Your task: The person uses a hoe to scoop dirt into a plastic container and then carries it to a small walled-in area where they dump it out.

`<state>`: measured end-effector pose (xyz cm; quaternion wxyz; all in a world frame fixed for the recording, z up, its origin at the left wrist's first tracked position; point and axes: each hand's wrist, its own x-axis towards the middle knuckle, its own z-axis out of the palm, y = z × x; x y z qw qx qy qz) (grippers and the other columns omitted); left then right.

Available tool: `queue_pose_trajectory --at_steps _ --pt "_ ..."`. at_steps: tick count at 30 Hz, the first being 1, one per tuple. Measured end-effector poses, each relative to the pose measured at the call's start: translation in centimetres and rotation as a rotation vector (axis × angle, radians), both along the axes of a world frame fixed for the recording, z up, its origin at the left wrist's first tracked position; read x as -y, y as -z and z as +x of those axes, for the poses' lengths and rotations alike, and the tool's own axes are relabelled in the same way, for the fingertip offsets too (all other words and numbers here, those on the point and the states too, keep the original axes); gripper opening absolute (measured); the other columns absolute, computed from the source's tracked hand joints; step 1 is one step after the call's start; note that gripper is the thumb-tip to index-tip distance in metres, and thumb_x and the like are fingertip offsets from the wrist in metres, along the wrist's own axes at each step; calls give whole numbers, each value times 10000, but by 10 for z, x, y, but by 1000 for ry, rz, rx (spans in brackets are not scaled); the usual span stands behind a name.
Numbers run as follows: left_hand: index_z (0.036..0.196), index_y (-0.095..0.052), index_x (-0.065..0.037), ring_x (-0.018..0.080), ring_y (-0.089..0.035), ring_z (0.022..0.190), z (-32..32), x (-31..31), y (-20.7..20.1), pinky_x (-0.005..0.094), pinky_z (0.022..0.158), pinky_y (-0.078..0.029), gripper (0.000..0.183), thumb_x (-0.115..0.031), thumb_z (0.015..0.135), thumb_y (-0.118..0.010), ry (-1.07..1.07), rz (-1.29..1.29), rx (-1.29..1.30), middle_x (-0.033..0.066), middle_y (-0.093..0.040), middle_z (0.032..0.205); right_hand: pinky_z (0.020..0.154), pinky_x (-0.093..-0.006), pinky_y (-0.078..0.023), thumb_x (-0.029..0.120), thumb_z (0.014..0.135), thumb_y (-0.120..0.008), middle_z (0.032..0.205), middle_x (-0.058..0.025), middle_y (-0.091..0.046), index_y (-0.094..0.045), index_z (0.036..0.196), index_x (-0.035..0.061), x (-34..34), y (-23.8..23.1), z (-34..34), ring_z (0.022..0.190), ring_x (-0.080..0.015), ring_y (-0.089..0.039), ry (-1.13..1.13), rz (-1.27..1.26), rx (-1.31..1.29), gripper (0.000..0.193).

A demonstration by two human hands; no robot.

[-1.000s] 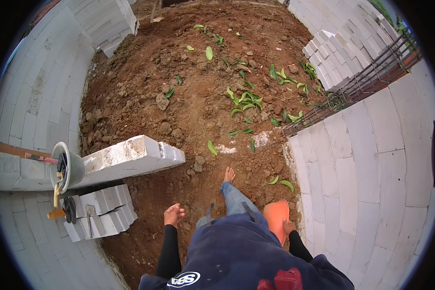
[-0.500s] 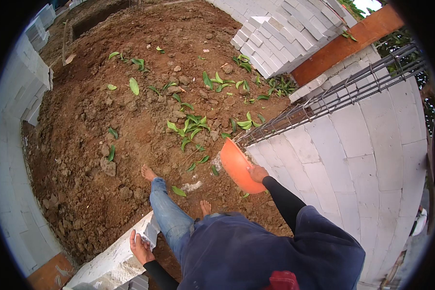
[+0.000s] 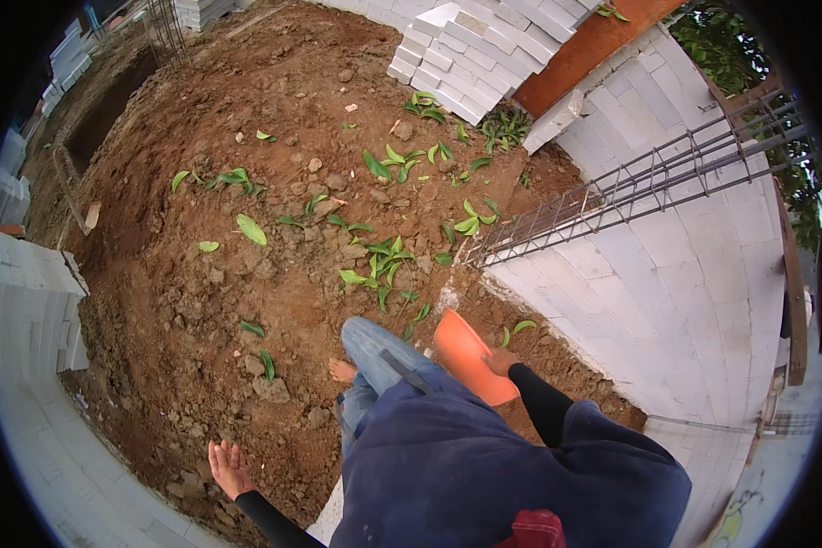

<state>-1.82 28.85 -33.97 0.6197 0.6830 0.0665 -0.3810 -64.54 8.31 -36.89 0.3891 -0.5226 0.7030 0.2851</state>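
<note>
My right hand (image 3: 500, 363) grips the rim of an orange plastic basin (image 3: 467, 354), which hangs tilted beside my right leg above the soil. Only the basin's one side shows; I cannot see what is inside it. Out to the left, my left hand (image 3: 231, 469) is held over the brown soil (image 3: 183, 384) with its fingers apart and nothing in it. My left knee is bent forward, and one bare foot shows on the dirt beside it.
A pale block wall (image 3: 648, 301) runs along my right, with a rebar cage (image 3: 612, 196) at its end. Stacked white blocks (image 3: 470, 59) stand ahead, near a brown board (image 3: 580, 55). Green leaves (image 3: 384, 260) and clods litter the ground. A trench (image 3: 110, 114) lies far left; another block wall (image 3: 27, 365) borders the left.
I have stepped forward over the soil, leaving the white block ledge mostly hidden behind my body. My left hand has lifted away from that ledge. The basin has swung closer to my leg.
</note>
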Motion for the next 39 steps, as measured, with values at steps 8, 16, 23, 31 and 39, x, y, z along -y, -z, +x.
queue_pose_trajectory --at_steps 8,16,23,31,39 --pt "1445 -349 -97 259 -560 1120 60 143 14 445 952 -452 640 -375 928 -606 233 32 -80 133 -482 1353 938 -462 -441 513 944 -406 1133 -278 -613 -573 1218 -30 -17 78 77 1093 -407 -576 102 -202 -75 631" --pt "1417 -402 -89 326 -487 1232 184 0 166 496 988 -432 651 -447 910 -597 390 578 -474 165 -399 1433 990 -465 -412 453 933 -462 1249 -231 -567 -520 1303 53 148 71 206 1175 -373 -532 114 49 -19 548" --pt "1423 -395 -87 334 -396 1306 227 134 33 512 1031 -396 680 -502 909 -558 113 1095 -308 176 -330 1473 854 -477 -479 312 951 -498 1068 -201 -644 -512 1296 77 337 -4 392 998 -367 -608 -42 -210 142 418" --pt "1485 -186 -25 381 -234 1391 332 404 -12 535 1123 -239 966 -674 848 -510 301 333 -22 213 -177 1527 787 -440 -493 149 814 -578 918 -89 -631 -582 981 116 444 -54 686 904 -271 -639 -709 -785 400 170" --pt "1327 -386 46 389 -486 1205 458 581 -47 500 987 -453 784 -519 838 -625 245 -166 -622 243 -407 1366 822 -419 -386 248 825 -563 830 -29 -616 -644 876 174 498 -95 911 896 -222 -589 -1047 -1031 704 121"
